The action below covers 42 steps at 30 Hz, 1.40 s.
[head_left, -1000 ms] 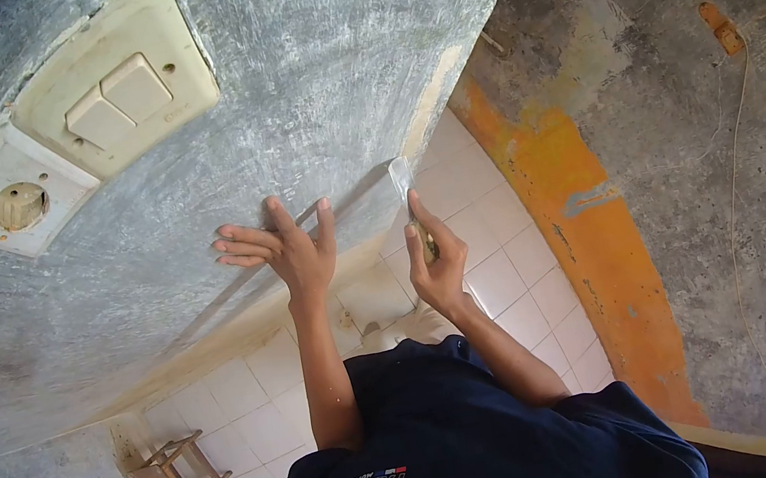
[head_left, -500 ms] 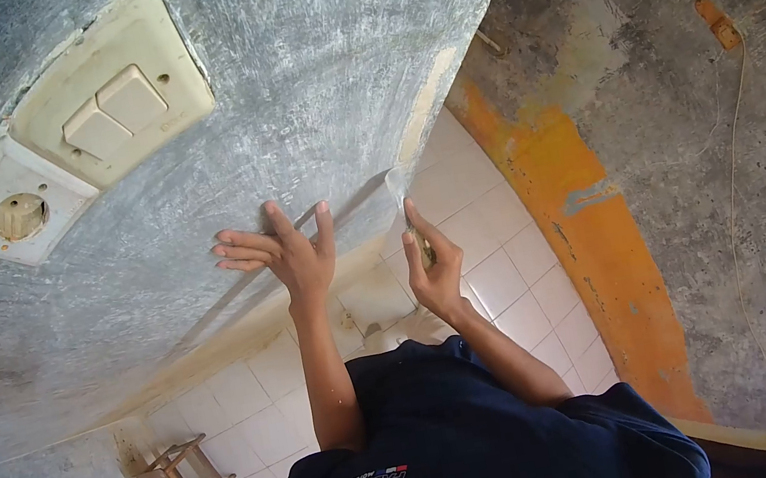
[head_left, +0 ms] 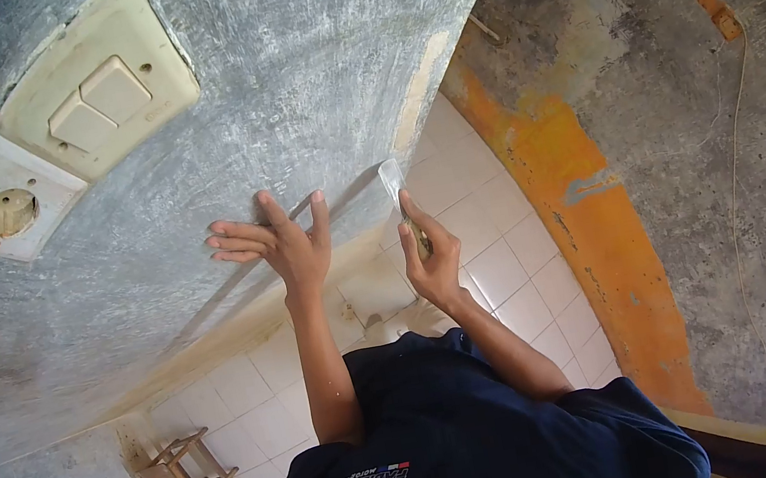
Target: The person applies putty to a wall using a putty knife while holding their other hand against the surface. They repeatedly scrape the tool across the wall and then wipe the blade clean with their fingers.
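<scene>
My right hand point(head_left: 433, 256) is closed round the handle of a scraper point(head_left: 393, 181), its pale flat blade pointing up at the edge of the grey wall point(head_left: 276, 85). Just above the blade, a cream bare strip point(head_left: 420, 91) runs along the wall's corner. My left hand point(head_left: 291, 246) is open with its fingers spread, fingertips at the wall surface, and holds nothing. Its shadow falls on the wall beside it.
A light switch plate point(head_left: 102, 104) and a power socket point(head_left: 12, 211) sit on the wall at upper left. A wooden stool point(head_left: 187, 474) stands on the tiled floor point(head_left: 513, 288) at lower left. To the right, another wall carries an orange painted band point(head_left: 608, 252) and a thin cable point(head_left: 736, 180).
The scraper's blade has turned so that more of its flat face shows. Both hands have shifted slightly up and left in view, with the wall and switch plate shifting left too.
</scene>
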Tool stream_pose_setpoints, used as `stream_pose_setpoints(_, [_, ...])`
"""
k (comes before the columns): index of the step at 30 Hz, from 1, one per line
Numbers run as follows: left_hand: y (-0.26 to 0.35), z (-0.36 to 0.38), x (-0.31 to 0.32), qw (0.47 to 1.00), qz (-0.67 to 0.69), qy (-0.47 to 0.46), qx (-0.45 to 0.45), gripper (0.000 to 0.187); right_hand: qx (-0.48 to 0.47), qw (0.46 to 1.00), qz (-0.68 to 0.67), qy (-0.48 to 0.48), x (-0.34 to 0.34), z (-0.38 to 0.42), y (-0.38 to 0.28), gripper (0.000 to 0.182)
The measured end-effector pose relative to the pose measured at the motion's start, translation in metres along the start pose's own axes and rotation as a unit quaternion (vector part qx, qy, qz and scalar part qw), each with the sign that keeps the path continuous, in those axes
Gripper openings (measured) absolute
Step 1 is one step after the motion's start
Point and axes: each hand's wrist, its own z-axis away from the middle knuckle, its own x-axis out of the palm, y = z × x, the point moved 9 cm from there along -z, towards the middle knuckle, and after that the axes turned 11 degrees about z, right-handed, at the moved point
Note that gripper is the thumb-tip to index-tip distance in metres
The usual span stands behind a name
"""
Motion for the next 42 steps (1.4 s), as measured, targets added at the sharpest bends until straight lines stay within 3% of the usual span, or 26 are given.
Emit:
stream_pose_setpoints(8, [-0.002,0.0,0.001,1.0,0.004,0.007,0.004,0.102,-0.007,1.0,0.0,-0.005,0.001,-0.003,0.0,0.039])
stream_pose_setpoints(10, [-0.001,0.0,0.001,1.0,-0.005,0.006,0.007,0.102,-0.064,0.996,0.041,0.042,-0.004,-0.004,-0.01,0.041])
stream_pose_setpoints(14, [-0.002,0.004,0.0,1.0,0.005,0.001,-0.001,0.102,-0.059,0.996,0.022,0.058,-0.009,-0.003,-0.016,0.041])
stream_pose_setpoints(16, [-0.004,0.002,0.002,1.0,0.004,0.0,-0.009,0.103,-0.009,1.0,0.013,0.002,0.0,-0.002,-0.004,0.04])
stream_pose_setpoints(23, [0.001,0.002,-0.001,1.0,0.0,-0.001,-0.011,0.104,-0.068,0.995,0.036,0.058,-0.01,-0.004,-0.017,0.041])
stream_pose_setpoints(26, [0.0,0.002,-0.001,1.0,0.006,-0.001,-0.013,0.104,-0.055,0.997,0.057,0.024,0.001,0.002,-0.003,0.042])
stream_pose_setpoints(30, [0.001,0.002,0.001,1.0,-0.002,-0.011,-0.013,0.105,-0.058,0.997,0.027,0.052,-0.019,-0.016,-0.036,0.041])
stream_pose_setpoints(42, [0.001,0.0,-0.001,1.0,-0.003,-0.01,-0.009,0.106,-0.045,0.998,0.046,0.027,-0.005,-0.005,-0.016,0.042])
